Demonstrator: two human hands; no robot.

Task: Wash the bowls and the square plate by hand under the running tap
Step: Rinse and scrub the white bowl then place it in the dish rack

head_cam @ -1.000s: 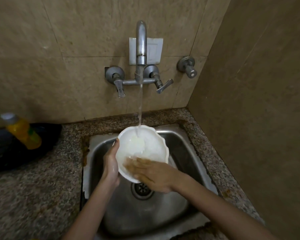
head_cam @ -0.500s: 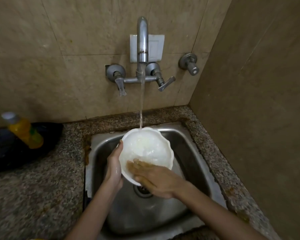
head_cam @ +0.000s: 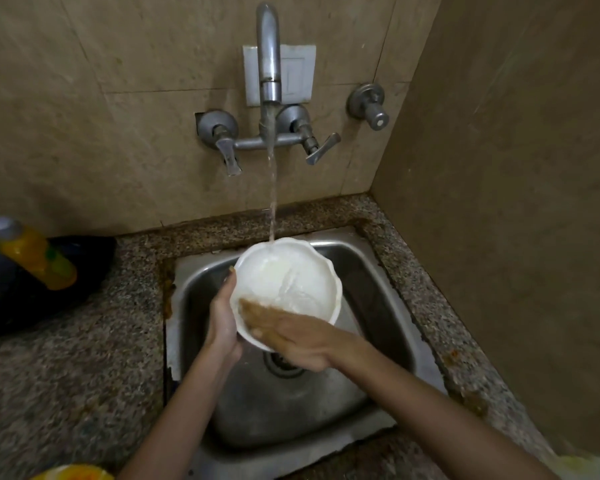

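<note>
I hold the white scalloped bowl point(head_cam: 288, 282) over the steel sink point(head_cam: 378, 306), tilted so its inside faces up toward me, and the stream of water point(head_cam: 272, 188) from the wall tap point(head_cam: 269, 64) lands just inside its rim at 12 o'clock. My left hand point(head_cam: 224, 320) grasps the bowl at its 9 o'clock edge, palm against the outer wall and a fingertip showing over the rim. My right hand point(head_cam: 291, 336) comes in from 4 o'clock and lies across the bowl's near edge, its fingers stretched flat against the inner surface at about 7 o'clock. They grip nothing, and they are blurred. The bowl sits between my two hands, touching both, and covers part of the drain point(head_cam: 286, 367), which shows below it at 6 o'clock. Water sheets across the bowl's inner floor. The speckled stone desk point(head_cam: 66, 358) surrounds the sink. On it, out at 9 o'clock from the bowl and well apart from it, a yellow bottle point(head_cam: 35, 254) with a pale cap leans over a dark, blurred object point(head_cam: 18, 299) that I cannot identify.
</note>
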